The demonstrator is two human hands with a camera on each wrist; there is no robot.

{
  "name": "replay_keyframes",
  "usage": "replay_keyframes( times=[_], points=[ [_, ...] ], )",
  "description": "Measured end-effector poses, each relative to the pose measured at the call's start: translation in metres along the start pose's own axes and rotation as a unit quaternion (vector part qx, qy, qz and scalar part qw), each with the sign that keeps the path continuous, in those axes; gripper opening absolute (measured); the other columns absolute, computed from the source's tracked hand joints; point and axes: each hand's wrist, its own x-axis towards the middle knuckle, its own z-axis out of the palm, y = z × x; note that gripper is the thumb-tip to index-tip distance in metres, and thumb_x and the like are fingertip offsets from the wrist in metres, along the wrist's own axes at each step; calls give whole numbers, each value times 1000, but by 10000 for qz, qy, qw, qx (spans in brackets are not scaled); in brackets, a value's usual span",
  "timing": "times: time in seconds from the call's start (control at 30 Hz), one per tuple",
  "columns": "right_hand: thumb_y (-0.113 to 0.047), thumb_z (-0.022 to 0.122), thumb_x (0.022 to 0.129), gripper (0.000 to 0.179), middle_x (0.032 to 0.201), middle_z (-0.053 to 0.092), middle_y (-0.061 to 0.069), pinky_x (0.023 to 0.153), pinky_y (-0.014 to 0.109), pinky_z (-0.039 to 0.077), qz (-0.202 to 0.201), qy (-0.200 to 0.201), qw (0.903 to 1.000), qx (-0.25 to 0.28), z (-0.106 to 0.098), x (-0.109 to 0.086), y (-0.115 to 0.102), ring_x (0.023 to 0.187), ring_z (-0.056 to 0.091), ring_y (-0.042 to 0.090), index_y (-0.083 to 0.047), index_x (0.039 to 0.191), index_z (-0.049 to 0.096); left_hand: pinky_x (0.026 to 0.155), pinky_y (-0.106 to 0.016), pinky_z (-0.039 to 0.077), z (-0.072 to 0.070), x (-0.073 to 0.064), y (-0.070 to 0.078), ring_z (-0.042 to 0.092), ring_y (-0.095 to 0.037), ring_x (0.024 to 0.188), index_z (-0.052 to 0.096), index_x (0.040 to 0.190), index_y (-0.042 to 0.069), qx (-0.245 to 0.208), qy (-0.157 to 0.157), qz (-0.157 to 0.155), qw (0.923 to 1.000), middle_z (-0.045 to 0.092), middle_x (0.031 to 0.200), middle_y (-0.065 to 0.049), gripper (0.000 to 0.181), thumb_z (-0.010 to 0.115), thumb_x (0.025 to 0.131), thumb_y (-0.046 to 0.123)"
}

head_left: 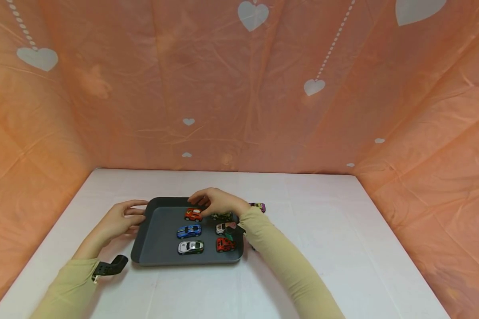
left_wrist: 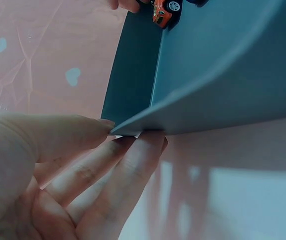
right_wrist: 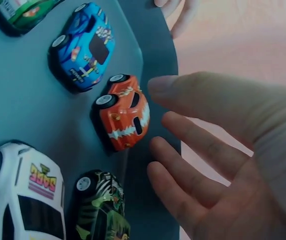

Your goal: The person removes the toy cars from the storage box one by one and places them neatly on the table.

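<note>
A dark grey tray lies on the white table with several toy cars in it. My left hand is at its left side, straight fingertips touching the rim near a corner. Over the far rim reaches my right hand, thumb and fingers apart, with nothing held between them. Right by the right thumb stands an orange toy car. The blue car and white-and-green car stand nearer me. To the right are a camouflage car, a white car and a red car.
A purple toy car sits on the table outside the tray, partly hidden by the right forearm. An orange cloth with pale hearts hangs behind and at both sides. Black wrist mounts are worn at the sleeves.
</note>
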Motion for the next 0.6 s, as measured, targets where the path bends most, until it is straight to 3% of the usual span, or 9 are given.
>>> replay_keyframes(
  times=[0.2,0.6],
  points=[
    [7,70,83,55,133,54,17,96,31,43,140,-78,9998,-110,1,1,-2,117,53,29,3,134,51,61,-35,55,0,1,0,65,-20,74,36,142,-7,8,-4,18,10000,48,129,-37,54,57,94,4],
    [5,71,82,54,130,57,11,91,24,45,405,-80,9985,-352,6,2,-4,112,56,22,1,133,53,60,-34,55,0,2,-1,65,-19,75,36,141,-8,-12,20,8,10000,47,128,-37,54,57,93,2]
  ],
)
